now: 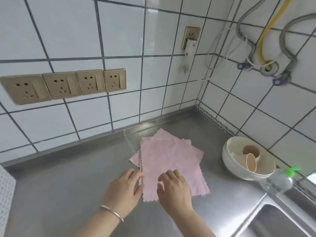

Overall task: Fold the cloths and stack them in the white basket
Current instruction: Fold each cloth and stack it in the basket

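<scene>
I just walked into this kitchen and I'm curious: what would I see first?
Probably the pink cloths, spread in a loose pile in the middle of the shiny steel counter. The left hand touches the pile's left edge and the right hand rests on top. To the right sits a white bowl holding small cups, and four gold sockets line the tiled wall.

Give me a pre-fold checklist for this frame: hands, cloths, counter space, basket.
1. Both hands at the top cloth: ok; left hand at its left edge, right hand flat on its near part.
2. Top pink cloth spread flat: ok.
3. Pile beneath squared up: not ok; lower cloths fan out at angles.
4. Bare steel counter left of the pile: ok.
5. White basket reachable: cannot tell; only a perforated white edge shows at far left.
</scene>
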### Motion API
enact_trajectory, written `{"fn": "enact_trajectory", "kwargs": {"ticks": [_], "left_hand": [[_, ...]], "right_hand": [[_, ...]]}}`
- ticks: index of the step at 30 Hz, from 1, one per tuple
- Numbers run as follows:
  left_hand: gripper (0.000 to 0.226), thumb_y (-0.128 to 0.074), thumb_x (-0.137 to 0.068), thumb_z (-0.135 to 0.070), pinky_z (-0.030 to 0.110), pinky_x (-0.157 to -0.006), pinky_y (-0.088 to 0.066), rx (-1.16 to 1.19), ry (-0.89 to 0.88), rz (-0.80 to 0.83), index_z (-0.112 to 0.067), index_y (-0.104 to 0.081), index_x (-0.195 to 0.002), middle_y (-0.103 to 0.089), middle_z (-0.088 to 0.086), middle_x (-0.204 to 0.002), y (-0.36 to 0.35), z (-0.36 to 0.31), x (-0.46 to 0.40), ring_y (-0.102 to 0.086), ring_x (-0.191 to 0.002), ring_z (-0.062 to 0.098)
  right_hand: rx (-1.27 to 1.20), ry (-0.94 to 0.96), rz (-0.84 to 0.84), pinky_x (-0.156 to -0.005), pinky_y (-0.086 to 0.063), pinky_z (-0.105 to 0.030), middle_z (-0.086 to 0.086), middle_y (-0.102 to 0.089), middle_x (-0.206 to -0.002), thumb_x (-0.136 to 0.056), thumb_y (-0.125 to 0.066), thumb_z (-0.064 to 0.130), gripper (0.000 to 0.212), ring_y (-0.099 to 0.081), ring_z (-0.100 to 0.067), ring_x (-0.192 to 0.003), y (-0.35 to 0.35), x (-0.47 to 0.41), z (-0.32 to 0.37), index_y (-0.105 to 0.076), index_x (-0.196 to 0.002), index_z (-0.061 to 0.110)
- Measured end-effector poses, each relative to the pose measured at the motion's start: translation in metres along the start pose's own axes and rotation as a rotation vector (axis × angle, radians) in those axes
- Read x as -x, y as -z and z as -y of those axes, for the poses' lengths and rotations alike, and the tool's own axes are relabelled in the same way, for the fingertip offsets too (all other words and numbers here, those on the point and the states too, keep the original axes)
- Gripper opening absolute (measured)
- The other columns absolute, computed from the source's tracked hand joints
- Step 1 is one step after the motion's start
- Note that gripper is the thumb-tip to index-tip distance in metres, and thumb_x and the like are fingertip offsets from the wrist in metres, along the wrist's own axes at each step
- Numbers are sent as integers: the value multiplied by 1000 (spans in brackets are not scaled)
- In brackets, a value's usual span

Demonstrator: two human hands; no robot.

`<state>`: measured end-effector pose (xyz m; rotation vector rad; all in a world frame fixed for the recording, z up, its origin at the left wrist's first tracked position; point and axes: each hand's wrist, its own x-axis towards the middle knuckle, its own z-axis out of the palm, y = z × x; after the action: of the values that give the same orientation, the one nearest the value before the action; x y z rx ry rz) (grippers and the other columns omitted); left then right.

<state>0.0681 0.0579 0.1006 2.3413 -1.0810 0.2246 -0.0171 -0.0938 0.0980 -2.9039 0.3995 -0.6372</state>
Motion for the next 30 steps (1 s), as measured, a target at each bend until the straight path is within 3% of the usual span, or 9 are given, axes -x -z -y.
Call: {"fn": "enact_trajectory", "kwargs": {"ticks": [5, 11, 17, 20, 26, 30], "left_hand": [[50, -79, -46, -28, 17, -39, -39, -101, -14, 128, -35, -50, -85, -59, -17, -78, -48, -7, -11, -60, -59, 8], [46, -85, -26, -36, 14, -36, -37, -225, -18, 320, -35, -62, -65, -59, -21, -67, -92, -4, -12, -59, -55, 4], [43, -86, -25, -37, 18, -39, -41, -294, -30, 433, -32, -63, -61, -57, -15, -63, -126, 10, -5, -59, -52, 9], [42, -86, -23, -37, 20, -41, -41, -319, -47, 434, -30, -63, -58, -55, -11, -60, -133, 13, -3, -58, -49, 11], [35, -81, -24, -18, 24, -39, -39, -391, -69, 421, -22, -59, -50, -52, -4, -54, -140, 15, -4, -55, -45, 17], [32, -84, -27, -15, 20, -39, -37, -382, -35, 396, -22, -61, -48, -53, -5, -52, -146, 22, -7, -56, -44, 16]], "right_hand": [[-18, -52, 146, -48, -48, -20, 14, -59, -70, -42, -85, 21, 31, -60, -11, -65, -28, 13, -51, -66, -66, 27], [-25, -116, 288, -48, -49, -17, 16, -60, -70, -32, -89, 30, 40, -61, -7, -64, -57, 31, -82, -68, -66, 30], [-21, -135, 349, -49, -49, -17, 17, -60, -76, -32, -86, 28, 44, -61, -6, -66, -83, 44, -95, -68, -72, 31], [-6, -133, 368, -53, -50, -15, 16, -60, -79, -32, -84, 28, 47, -61, -7, -69, -90, 49, -98, -67, -77, 31], [24, -114, 347, -52, -48, -18, 13, -59, -79, -36, -82, 24, 48, -59, -10, -68, -94, 51, -100, -65, -81, 30], [44, -106, 341, -53, -49, -20, 10, -58, -77, -39, -84, 27, 44, -59, -12, -66, -96, 49, -100, -67, -80, 28]]}}
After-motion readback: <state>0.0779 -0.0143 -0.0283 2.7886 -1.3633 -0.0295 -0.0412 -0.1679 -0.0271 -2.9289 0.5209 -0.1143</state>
